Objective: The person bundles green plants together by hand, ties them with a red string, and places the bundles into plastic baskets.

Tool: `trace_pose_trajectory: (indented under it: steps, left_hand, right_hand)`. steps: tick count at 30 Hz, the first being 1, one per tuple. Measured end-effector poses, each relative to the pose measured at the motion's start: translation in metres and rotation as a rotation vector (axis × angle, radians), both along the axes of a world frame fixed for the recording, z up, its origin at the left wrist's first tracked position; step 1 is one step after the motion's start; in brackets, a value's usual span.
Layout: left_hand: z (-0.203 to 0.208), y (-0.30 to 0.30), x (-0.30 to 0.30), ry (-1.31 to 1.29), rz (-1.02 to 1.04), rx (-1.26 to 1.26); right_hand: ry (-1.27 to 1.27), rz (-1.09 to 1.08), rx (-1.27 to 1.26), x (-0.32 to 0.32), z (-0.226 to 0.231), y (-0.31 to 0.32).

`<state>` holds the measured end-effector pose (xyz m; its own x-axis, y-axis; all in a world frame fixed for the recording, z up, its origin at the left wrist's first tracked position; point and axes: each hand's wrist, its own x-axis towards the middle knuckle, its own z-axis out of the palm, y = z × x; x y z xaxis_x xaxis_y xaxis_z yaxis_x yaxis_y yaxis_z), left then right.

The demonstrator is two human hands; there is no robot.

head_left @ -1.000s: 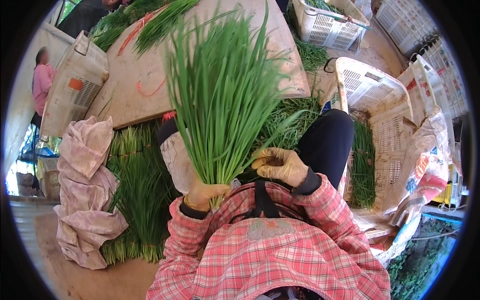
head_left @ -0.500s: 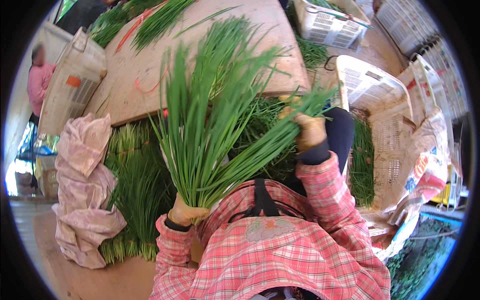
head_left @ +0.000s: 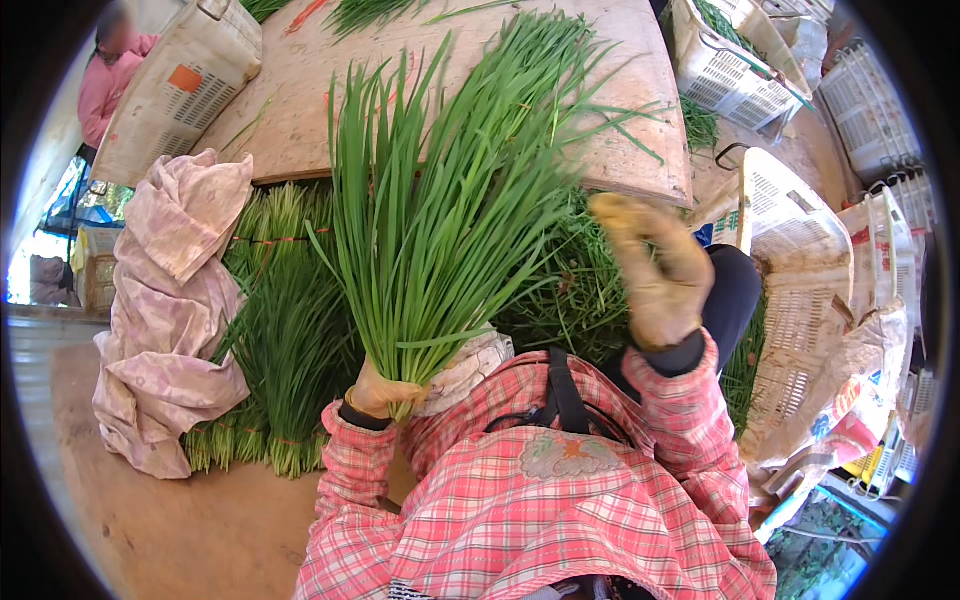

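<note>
My left hand (head_left: 383,390), in a yellowish glove, is closed round the pale base of a bunch of garlic chives (head_left: 425,275). Their long green blades fan upward and away from me. My right hand (head_left: 657,272), also gloved and a little blurred, is lifted to the right of the bunch. A gap shows between its thumb and fingers, and it holds nothing. Loose green blades (head_left: 575,290) lie below it, in front of my lap. More chives (head_left: 540,80) lie on the wooden board (head_left: 300,110), partly behind the held bunch.
Left of my lap stand tied bunches of chives (head_left: 285,320), beside a crumpled pinkish cloth (head_left: 180,300). White plastic crates stand at the right (head_left: 800,310), far right (head_left: 730,75) and far left (head_left: 185,85). A person in pink (head_left: 110,85) is beyond the left crate.
My right hand has let go of the blades it was pulling aside and come away to the right. The chives now stand together in my left hand. The whole view has shifted.
</note>
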<state>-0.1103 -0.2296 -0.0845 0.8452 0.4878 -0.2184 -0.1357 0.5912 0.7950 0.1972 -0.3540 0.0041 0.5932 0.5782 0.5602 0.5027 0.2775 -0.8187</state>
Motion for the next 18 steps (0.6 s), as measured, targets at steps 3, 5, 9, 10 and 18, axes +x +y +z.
trace_pose_trajectory:
  steps: [3, 5, 9, 10, 18]
  left_hand:
    - [0.0, 0.0, -0.005, 0.041, 0.004, -0.028]
    - [0.003, 0.002, -0.007, 0.092, -0.03, 0.014]
    - [-0.005, 0.009, -0.01, 0.078, -0.099, -0.016]
    - [-0.006, 0.009, -0.012, 0.075, -0.108, -0.029]
    - [-0.009, 0.01, -0.012, 0.038, -0.082, -0.072]
  right_hand:
    - [-0.142, 0.091, -0.108, -0.015, 0.01, 0.039]
    - [0.006, 0.106, -0.218, -0.024, 0.016, 0.064]
    - [0.038, 0.216, -0.515, -0.01, -0.023, 0.099]
    - [0.06, 0.209, -0.399, -0.013, -0.027, 0.099]
    - [0.828, 0.672, 0.108, 0.022, -0.017, 0.043]
